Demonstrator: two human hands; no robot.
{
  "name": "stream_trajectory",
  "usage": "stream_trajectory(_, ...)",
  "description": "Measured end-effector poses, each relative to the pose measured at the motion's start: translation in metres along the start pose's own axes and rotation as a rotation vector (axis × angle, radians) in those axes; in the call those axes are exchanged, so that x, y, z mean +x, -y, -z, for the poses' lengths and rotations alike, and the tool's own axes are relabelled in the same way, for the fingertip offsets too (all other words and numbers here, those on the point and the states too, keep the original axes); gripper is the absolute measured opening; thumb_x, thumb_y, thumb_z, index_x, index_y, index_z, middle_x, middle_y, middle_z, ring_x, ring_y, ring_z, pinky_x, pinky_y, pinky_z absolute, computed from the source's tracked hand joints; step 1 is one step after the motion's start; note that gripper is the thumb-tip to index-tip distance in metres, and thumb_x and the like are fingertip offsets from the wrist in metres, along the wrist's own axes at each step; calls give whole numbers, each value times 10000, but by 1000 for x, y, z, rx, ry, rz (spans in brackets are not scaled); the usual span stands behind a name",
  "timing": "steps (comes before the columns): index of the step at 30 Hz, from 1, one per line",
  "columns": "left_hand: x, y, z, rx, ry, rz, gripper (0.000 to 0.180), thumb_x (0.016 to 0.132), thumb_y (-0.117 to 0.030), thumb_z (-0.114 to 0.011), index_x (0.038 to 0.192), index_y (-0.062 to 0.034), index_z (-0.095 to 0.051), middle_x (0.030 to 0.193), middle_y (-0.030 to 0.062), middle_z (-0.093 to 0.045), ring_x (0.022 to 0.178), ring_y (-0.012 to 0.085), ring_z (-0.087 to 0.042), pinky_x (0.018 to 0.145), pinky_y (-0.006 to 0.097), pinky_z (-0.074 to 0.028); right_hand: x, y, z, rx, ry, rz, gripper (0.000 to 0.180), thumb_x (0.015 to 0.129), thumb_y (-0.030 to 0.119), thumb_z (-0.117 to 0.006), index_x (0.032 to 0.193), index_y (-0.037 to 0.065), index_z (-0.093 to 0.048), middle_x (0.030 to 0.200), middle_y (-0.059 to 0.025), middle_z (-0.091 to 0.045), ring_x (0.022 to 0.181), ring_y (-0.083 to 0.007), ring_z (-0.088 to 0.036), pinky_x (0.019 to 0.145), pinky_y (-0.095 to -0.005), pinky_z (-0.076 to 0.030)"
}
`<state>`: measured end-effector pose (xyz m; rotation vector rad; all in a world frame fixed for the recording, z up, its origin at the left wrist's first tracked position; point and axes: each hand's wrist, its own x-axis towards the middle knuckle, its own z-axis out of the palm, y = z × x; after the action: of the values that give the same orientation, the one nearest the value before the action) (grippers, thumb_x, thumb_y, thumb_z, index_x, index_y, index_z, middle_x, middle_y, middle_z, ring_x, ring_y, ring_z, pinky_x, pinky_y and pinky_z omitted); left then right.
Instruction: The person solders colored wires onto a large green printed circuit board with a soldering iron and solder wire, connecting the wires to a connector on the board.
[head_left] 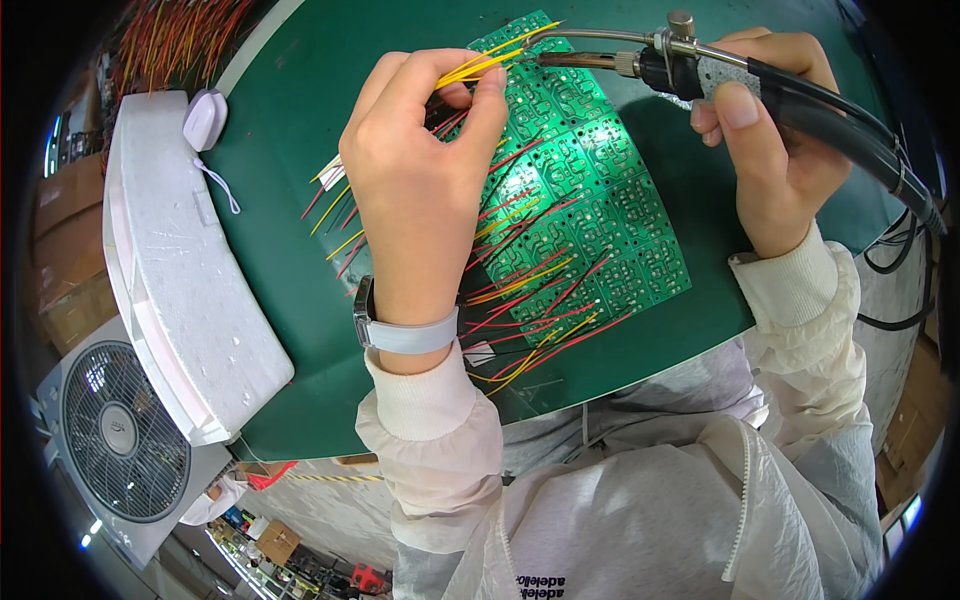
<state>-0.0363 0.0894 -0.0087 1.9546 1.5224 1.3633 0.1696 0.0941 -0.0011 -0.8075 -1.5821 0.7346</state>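
Both hands work over the green bench: the left hand pinches yellow wires at twelve o'clock, its palm hiding part of the circuit board panel — the right hand grips a soldering iron at one o'clock, tip by the wires. A white foam block lies at nine o'clock; the iron's cable runs out of view.
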Motion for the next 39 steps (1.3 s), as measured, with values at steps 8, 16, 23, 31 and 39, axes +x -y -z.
stream_trajectory(8, 0, 0, 0, 4, -5, -6, 100, 711, -16, -651, 768, 24, -580, 669, 67, -527, 570, 148, -537, 512, 252, -420, 0, 1, 1, -13, 20, 17, 228, 805, 155, -584, 888, -35, -489, 772, -115, -529, 573, -115, -511, 494, -210, -411)
stream_trajectory(16, -1, -5, 4, 15, 70, 49, 107, 779, -10, -625, 861, 52, -595, 812, 44, -575, 692, 75, -507, 653, 191, -431, 1, 1, 0, -16, 24, 23, 218, 805, 148, -578, 885, -34, -487, 764, -110, -524, 574, -115, -509, 497, -209, -411)
stream_trajectory(23, -1, -5, 3, -11, 68, 57, 111, 777, -9, -627, 861, 57, -595, 807, 42, -569, 691, 73, -504, 651, 190, -427, 1, 4, 0, -11, 5, 11, 211, 796, 132, -561, 888, -38, -478, 767, -125, -524, 574, -125, -504, 501, -223, -413)
stream_trajectory(31, -1, -5, 4, -23, 80, 56, 104, 778, -2, -622, 853, 62, -592, 790, 35, -550, 686, 71, -489, 642, 189, -417, 1, 0, 0, 4, 42, 34, 216, 800, 134, -561, 891, -42, -474, 767, -133, -525, 586, -127, -499, 508, -226, -413)
stream_trajectory(39, -1, -4, 2, -32, 67, 55, 93, 781, -1, -621, 846, 58, -592, 778, 26, -540, 685, 66, -485, 639, 186, -420, 1, 2, 0, -8, 30, 2, 219, 799, 133, -566, 893, -42, -473, 776, -140, -527, 587, -132, -498, 505, -229, -409)
